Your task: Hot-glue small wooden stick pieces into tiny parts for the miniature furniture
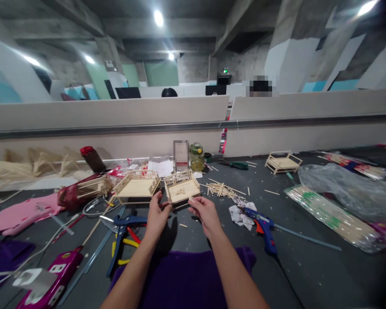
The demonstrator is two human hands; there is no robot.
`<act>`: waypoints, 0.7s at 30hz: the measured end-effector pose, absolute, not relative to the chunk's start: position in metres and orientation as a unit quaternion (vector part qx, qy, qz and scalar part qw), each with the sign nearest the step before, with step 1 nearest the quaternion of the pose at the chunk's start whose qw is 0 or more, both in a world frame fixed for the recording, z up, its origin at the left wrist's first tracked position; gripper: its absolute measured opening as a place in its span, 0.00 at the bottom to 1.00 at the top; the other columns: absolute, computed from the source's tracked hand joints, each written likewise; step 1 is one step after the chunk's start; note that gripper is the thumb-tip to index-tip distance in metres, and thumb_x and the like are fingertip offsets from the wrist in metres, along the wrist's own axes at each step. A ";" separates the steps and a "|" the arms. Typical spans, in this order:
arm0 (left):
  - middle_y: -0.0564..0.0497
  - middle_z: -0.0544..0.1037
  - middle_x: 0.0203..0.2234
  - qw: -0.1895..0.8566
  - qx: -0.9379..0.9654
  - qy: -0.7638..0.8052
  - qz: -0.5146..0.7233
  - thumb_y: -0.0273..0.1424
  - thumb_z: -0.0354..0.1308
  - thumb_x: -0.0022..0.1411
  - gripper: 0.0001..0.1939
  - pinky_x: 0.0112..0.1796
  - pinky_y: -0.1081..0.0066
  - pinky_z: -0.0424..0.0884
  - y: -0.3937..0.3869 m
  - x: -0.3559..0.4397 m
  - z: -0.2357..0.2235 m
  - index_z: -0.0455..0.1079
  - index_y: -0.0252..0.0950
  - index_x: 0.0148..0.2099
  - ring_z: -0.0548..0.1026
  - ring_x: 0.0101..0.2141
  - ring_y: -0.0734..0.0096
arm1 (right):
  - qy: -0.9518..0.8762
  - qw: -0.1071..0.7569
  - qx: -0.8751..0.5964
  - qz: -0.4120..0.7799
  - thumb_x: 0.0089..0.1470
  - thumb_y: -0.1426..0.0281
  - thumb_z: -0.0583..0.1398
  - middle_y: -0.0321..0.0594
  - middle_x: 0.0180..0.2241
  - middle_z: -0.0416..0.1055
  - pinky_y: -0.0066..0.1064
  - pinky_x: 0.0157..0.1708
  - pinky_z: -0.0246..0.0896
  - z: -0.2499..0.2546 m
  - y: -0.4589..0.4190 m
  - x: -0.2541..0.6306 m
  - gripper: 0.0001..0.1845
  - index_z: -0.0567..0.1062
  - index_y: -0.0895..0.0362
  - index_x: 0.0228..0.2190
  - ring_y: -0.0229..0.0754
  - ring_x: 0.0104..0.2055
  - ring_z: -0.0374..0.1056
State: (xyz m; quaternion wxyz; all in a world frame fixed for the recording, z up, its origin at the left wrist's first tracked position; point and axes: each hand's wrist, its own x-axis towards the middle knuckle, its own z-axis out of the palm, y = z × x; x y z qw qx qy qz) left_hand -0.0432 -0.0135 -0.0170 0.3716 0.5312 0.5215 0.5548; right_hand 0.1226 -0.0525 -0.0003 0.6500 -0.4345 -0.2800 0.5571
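A miniature wooden bed frame (182, 189), built from thin sticks, sits in front of me with a few small wood bits on its slatted base. My left hand (158, 214) grips its left front corner between thumb and fingers. At the right front corner, my right hand (206, 212) has its fingertips pinched together; whatever is in them is too small to make out. To the left stands a second miniature bed (137, 189). A pile of short cut sticks (223, 189) lies to the right. One short stick (183, 225) rests on the table between my wrists.
On the right, a blue glue gun (265, 231) rests near crumpled paper (242, 216). Blue-handled cutters (125, 227) and yellow-handled pliers (125, 249) lie left. Behind are a jar (197, 158) and a third bed (282, 163). Bagged sticks (333, 216) lie far right; a magenta power strip (53, 281) lies front left.
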 end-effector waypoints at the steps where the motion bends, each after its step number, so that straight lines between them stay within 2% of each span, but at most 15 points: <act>1: 0.40 0.65 0.53 0.378 0.537 0.516 0.549 0.29 0.61 0.46 0.34 0.38 0.63 0.74 -0.016 -0.042 -0.018 0.59 0.38 0.57 0.77 0.36 0.65 | -0.277 0.647 -0.435 0.562 0.34 0.61 0.71 0.35 0.25 0.73 0.25 0.29 0.68 0.000 -0.053 0.123 0.18 0.76 0.59 0.25 0.33 0.24 0.69; 6: 0.39 0.66 0.50 0.358 0.586 0.514 0.514 0.24 0.55 0.50 0.33 0.37 0.62 0.74 -0.021 -0.039 -0.021 0.56 0.34 0.60 0.77 0.31 0.68 | -0.269 0.642 -0.444 0.565 0.32 0.62 0.72 0.36 0.27 0.76 0.23 0.29 0.68 -0.001 -0.054 0.126 0.18 0.75 0.58 0.25 0.34 0.27 0.72; 9: 0.37 0.66 0.52 0.300 0.602 0.514 0.532 0.20 0.53 0.48 0.35 0.44 0.60 0.72 -0.014 -0.040 -0.022 0.57 0.33 0.60 0.75 0.42 0.60 | -0.267 0.636 -0.451 0.567 0.32 0.62 0.72 0.37 0.26 0.76 0.25 0.28 0.69 -0.001 -0.057 0.128 0.18 0.75 0.57 0.25 0.39 0.31 0.74; 11: 0.37 0.63 0.57 0.301 0.606 0.490 0.550 0.18 0.53 0.46 0.39 0.50 0.59 0.68 -0.005 -0.041 -0.023 0.56 0.35 0.62 0.68 0.54 0.54 | -0.269 0.619 -0.454 0.582 0.32 0.62 0.73 0.40 0.28 0.77 0.27 0.29 0.70 -0.001 -0.060 0.127 0.18 0.74 0.58 0.25 0.42 0.34 0.75; 13: 0.39 0.59 0.61 0.329 0.615 0.459 0.551 0.17 0.53 0.45 0.43 0.56 0.57 0.61 0.005 -0.042 -0.027 0.52 0.36 0.65 0.58 0.61 0.54 | -0.265 0.599 -0.446 0.610 0.32 0.64 0.73 0.43 0.31 0.78 0.29 0.31 0.71 0.000 -0.062 0.125 0.18 0.74 0.59 0.25 0.45 0.37 0.76; 15: 0.39 0.59 0.62 0.350 0.626 0.437 0.543 0.16 0.53 0.46 0.44 0.58 0.56 0.58 0.013 -0.041 -0.032 0.49 0.37 0.66 0.56 0.63 0.55 | -0.258 0.586 -0.430 0.636 0.33 0.65 0.73 0.44 0.33 0.78 0.30 0.34 0.72 0.002 -0.063 0.123 0.17 0.75 0.59 0.25 0.45 0.39 0.76; 21: 0.36 0.64 0.58 0.341 0.625 0.438 0.549 0.18 0.56 0.46 0.42 0.59 0.55 0.55 0.015 -0.041 -0.038 0.50 0.32 0.65 0.61 0.60 0.55 | -0.252 0.596 -0.415 0.640 0.34 0.69 0.73 0.43 0.35 0.79 0.31 0.37 0.72 0.003 -0.062 0.126 0.16 0.75 0.58 0.26 0.45 0.41 0.75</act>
